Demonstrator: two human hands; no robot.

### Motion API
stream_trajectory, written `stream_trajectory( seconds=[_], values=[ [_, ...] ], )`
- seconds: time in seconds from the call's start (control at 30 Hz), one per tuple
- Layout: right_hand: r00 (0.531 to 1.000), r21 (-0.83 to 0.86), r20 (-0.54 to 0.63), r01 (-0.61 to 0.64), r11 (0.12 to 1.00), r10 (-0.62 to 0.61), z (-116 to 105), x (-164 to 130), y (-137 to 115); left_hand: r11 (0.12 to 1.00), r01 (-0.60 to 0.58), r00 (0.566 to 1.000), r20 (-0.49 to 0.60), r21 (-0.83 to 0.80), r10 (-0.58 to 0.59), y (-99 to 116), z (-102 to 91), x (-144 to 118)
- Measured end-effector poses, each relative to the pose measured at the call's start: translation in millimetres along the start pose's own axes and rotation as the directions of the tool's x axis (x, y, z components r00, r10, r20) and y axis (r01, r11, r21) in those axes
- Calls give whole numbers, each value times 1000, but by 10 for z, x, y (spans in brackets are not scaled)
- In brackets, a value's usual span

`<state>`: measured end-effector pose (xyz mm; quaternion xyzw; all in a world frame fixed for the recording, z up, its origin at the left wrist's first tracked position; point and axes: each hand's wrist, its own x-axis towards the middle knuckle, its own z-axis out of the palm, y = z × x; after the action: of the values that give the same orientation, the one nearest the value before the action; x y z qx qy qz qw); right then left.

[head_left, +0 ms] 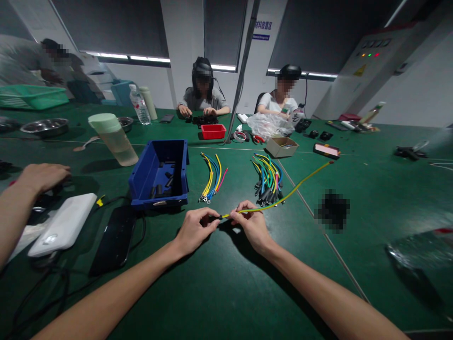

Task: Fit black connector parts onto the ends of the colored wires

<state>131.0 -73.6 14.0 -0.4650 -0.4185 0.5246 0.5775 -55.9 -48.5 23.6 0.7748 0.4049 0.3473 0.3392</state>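
Between finger and thumb, my right hand (250, 222) pinches a yellow-green wire (295, 190) near its left end. The wire's free length curves up to the right, ending in a dark reddish tip. My left hand (198, 226) is closed on a short black sleeve (215, 217) at that left end; the fingers partly hide it. Beyond my hands lies a small group of coloured wires (213, 177) with ring terminals. Right of it is a bigger bundle of wires (268, 179), many with black sleeves. A blue bin (159, 203) with loose black sleeves stands beyond my left hand.
On the left are a white power bank (63, 224), a black phone (113, 241), cables, a tumbler (113, 139) and another person's hand (46, 177). A red tray (213, 131), cardboard box (282, 147) and pole (242, 71) stand farther back. Two people sit across the table.
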Motion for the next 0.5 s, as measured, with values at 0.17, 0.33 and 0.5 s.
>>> stream_trajectory(
  seconds=[0.17,0.33,0.5],
  values=[
    [1000,16,12,-7,1000,7,5,-1,7,1000,17,1000,12,-6,-17,-16,6,-9],
    [1000,21,19,-12,1000,12,18,-11,0,1000,27,999,30,-4,-27,-18,10,-15],
    [1000,12,11,-10,1000,10,21,-6,-16,1000,28,999,35,8,-28,-13,12,-15]
  ],
)
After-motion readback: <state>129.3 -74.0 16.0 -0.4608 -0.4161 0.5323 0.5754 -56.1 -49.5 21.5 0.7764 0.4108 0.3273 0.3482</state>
